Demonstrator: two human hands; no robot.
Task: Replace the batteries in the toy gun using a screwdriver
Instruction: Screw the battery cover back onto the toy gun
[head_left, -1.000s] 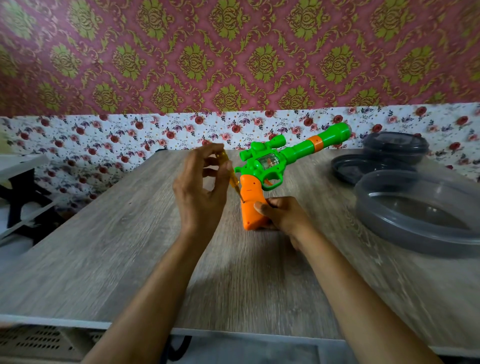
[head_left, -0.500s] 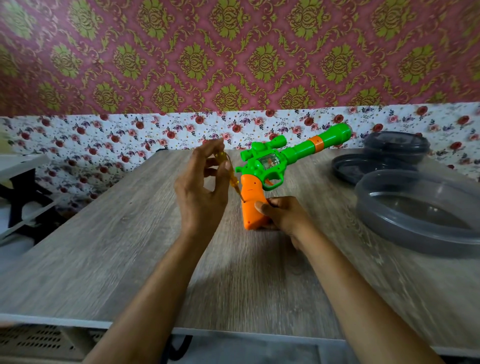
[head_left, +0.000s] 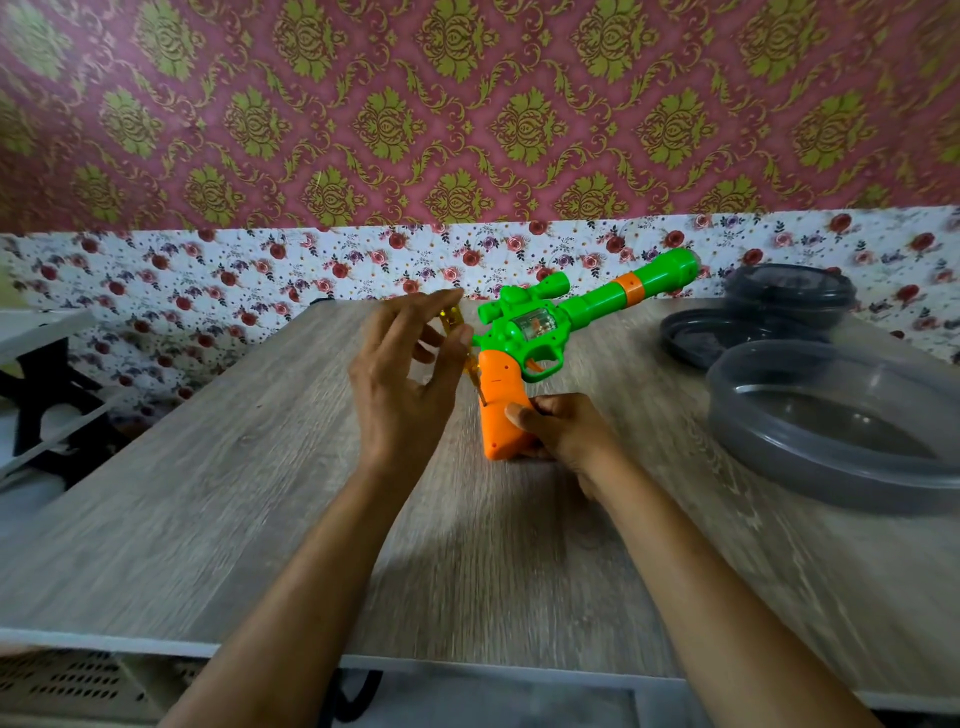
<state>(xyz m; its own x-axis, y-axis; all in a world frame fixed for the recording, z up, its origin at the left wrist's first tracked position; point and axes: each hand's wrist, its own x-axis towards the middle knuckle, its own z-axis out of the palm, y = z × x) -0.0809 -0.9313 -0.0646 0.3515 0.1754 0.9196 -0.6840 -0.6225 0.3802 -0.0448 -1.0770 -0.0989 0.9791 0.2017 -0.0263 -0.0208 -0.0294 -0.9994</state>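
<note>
Our right hand (head_left: 563, 434) grips the green-and-orange plastic toy gun (head_left: 540, 332), bracing it on the wooden bench (head_left: 249, 493); our left hand (head_left: 405, 379) pinches the yellow translucent screwdriver (head_left: 453, 318) against its handle.

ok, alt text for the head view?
The right hand steadies a green plastic toy gun by its orange grip on a wooden table; the left hand pinches a yellow-handled screwdriver, tip at the grip. Grey round plastic containers sit at right.
</note>
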